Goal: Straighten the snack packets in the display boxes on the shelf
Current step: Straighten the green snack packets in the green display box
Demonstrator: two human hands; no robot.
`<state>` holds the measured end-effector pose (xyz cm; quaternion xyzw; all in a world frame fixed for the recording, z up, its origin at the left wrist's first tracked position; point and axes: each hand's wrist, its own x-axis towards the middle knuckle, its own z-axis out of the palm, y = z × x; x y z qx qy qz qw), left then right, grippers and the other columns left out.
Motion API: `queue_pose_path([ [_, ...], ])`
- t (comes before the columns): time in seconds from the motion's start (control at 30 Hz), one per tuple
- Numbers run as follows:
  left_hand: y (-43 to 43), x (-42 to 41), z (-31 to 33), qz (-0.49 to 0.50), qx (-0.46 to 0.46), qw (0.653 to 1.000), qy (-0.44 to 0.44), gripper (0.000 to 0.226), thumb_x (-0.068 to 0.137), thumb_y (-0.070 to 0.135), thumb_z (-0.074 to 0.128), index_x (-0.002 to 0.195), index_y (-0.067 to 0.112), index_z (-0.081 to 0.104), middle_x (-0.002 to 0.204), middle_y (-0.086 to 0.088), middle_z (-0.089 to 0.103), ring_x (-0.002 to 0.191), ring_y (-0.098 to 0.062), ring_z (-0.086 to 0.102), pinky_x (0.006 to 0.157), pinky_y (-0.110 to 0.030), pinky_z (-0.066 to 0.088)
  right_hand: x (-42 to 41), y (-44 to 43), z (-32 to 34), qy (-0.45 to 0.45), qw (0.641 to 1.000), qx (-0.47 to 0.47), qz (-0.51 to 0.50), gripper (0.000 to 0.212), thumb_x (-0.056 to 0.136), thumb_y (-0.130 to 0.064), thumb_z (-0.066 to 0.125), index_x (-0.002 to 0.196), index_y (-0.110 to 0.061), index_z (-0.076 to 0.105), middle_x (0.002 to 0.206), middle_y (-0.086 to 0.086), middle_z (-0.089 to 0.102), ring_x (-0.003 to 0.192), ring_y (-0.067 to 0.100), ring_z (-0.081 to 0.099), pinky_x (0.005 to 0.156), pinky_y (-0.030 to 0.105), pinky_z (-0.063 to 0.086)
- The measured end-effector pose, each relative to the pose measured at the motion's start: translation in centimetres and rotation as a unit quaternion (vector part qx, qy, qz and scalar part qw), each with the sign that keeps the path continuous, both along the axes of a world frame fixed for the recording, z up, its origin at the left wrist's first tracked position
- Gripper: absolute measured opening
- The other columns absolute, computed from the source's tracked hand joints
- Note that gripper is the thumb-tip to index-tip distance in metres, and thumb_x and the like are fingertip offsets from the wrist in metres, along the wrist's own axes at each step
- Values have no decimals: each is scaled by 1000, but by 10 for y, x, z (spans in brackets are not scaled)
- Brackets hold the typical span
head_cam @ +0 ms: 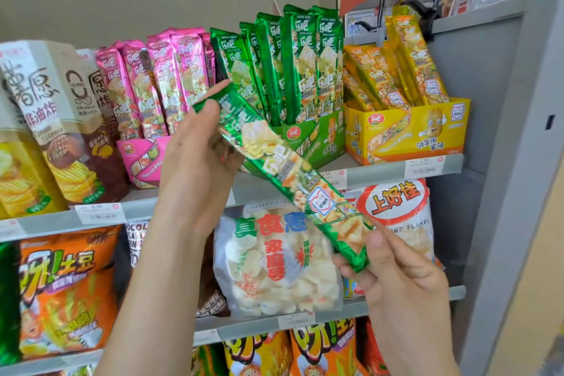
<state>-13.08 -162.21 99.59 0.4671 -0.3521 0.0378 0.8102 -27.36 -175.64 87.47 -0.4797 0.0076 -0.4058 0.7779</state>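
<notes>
In front of the shelf, the left hand [195, 159] and right hand [393, 272] each pinch one end of a long green foil snack packet [283, 168]. Its long axis slants from upper left to lower right. The green cardboard display box [317, 137] stands just behind it, nearer the left hand.

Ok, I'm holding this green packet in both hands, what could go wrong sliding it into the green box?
The green box already looks full, so forcing the held packet in could crumple it. The standing green packets lean unevenly; nudging them might tip some toward the pink packets. Your right hand pinches only the bottom end, so it could slip.
</notes>
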Motion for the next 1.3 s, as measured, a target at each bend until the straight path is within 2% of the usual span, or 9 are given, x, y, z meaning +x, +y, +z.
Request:
queue_pose_path([
  [0.13, 14, 0, 14, -4, 76, 994, -73, 26, 70, 42, 82, 86, 30, 66, 84, -8, 50, 72, -24, 42, 74, -46, 34, 11, -5, 7, 25, 995, 79, 62, 32, 67, -40, 71, 80, -12, 80, 76, 18, 74, 50, 20, 67, 44, 18, 51],
  [0.2, 19, 0, 26, 34, 101, 988, -111, 40, 69, 49, 81, 97, 28, 61, 79, -3, 58, 70, -22, 51, 68, -39, 43, 15, -6, 11, 43, 993, 68, 92, 31, 70, -41, 67, 79, -14, 80, 74, 19, 73, 47, 19, 65, 41, 18, 49],
  [0.37, 13, 1, 74, 190, 100, 949, -232, 12, 95, 31, 58, 102, 22, 55, 62, 14, 60, 55, -11, 56, 45, -23, 43, 35, -2, 35, 72, 985, -142, 61, 31, 81, -50, 56, 86, -28, 77, 63, 13, 70, 47, 15, 61, 42, 20, 46],
  [0.47, 13, 4, 112, 224, 80, 921, -308, 16, 101, 22, 50, 112, 12, 54, 67, 13, 53, 57, -7, 56, 45, -24, 46, 50, -9, 59, 48, 961, -258, -83, 18, 89, -51, 59, 96, -42, 73, 77, -2, 73, 66, 4, 66, 58, 17, 50],
  [0.57, 14, 10, 146, 261, 75, 888, -371, 22, 103, 21, 46, 116, 7, 56, 72, 3, 48, 60, -13, 51, 48, -24, 44, 65, -21, 91, 16, 897, -386, -214, 25, 91, -32, 55, 111, -30, 68, 95, -13, 69, 90, 2, 63, 75, 10, 46],
  [0.67, 11, 21, 169, 300, 109, 848, -424, 21, 102, 23, 45, 117, 14, 57, 76, 8, 50, 65, -12, 49, 59, -29, 44, 79, -23, 117, 12, 839, -475, -266, 29, 92, -28, 54, 117, -20, 66, 98, -9, 62, 96, 12, 59, 82, 28, 48],
  [0.93, -17, 56, 163, 240, 268, 810, -464, 32, 101, 29, 49, 128, 15, 58, 66, 29, 56, 58, 5, 47, 58, -16, 38, 106, -18, 142, 25, 793, -517, -321, 39, 92, -32, 61, 129, -19, 57, 112, -5, 61, 100, 8, 52, 83, 22, 39],
  [1.07, -30, 67, 147, 218, 330, 770, -501, 36, 97, 34, 56, 130, 18, 61, 93, 19, 54, 77, 0, 54, 71, -12, 40, 114, -19, 160, 0, 762, -515, -394, 53, 87, -33, 65, 135, -16, 49, 119, 5, 51, 108, 21, 48, 92, 29, 38],
  [1.3, -35, 79, 115, 262, 306, 819, -408, 33, 88, 33, 69, 114, 13, 67, 94, 11, 61, 73, -2, 63, 68, -15, 53, 125, -30, 198, 73, 666, -634, -386, 75, 85, -52, 52, 150, -24, 26, 145, -3, 44, 139, 17, 31, 106, 46, 31],
])
